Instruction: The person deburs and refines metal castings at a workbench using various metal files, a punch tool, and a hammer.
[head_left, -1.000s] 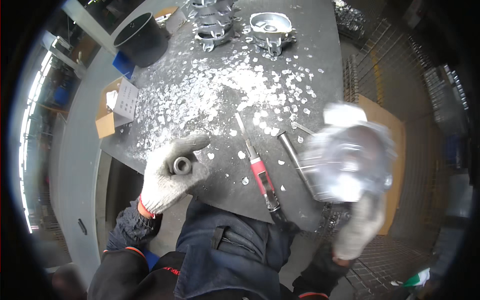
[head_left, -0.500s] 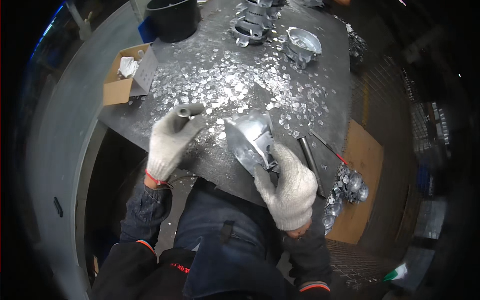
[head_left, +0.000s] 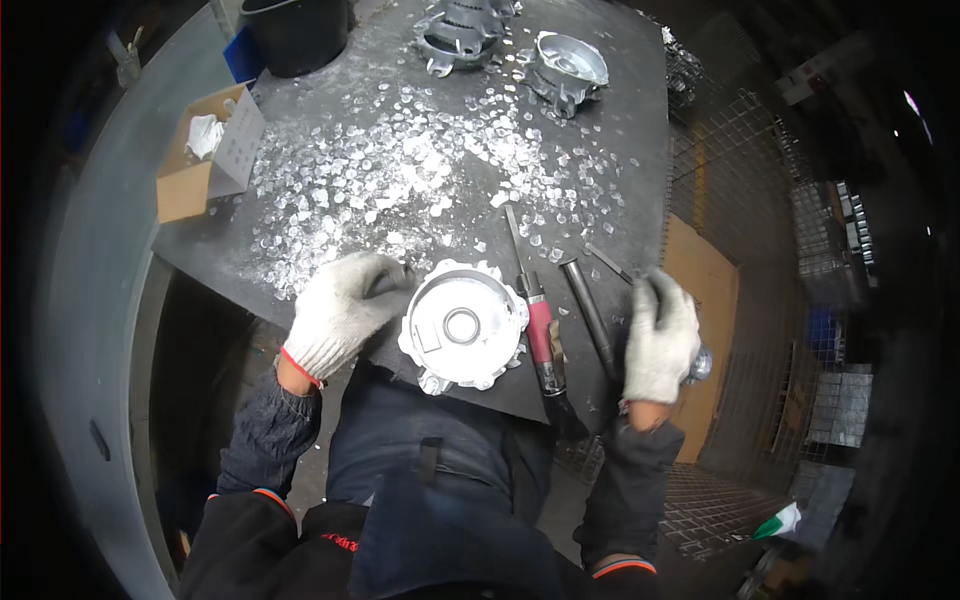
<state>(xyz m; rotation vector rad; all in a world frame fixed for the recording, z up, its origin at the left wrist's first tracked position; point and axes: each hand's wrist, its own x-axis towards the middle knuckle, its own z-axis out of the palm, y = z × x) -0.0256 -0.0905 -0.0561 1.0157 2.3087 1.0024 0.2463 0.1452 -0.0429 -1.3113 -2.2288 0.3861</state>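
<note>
One casting [head_left: 462, 325] sits hollow side up at the table's [head_left: 632, 130] near edge, right before me. My left hand [head_left: 345, 305] curls beside it; what's inside, I can't tell. My right hand [head_left: 660, 345] bends its fingers at one file's [head_left: 607, 262] end, grip unclear. Between: one red tool [head_left: 540, 332], one bar [head_left: 588, 312].

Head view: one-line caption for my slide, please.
Gloved left hand and right hand flank a metal casting, red tool and dark rod.

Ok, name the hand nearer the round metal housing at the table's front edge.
Left: the left hand is beside the round metal housing, on its left; the right hand is farther off to its right, past the red power tool and dark metal rod.
</note>
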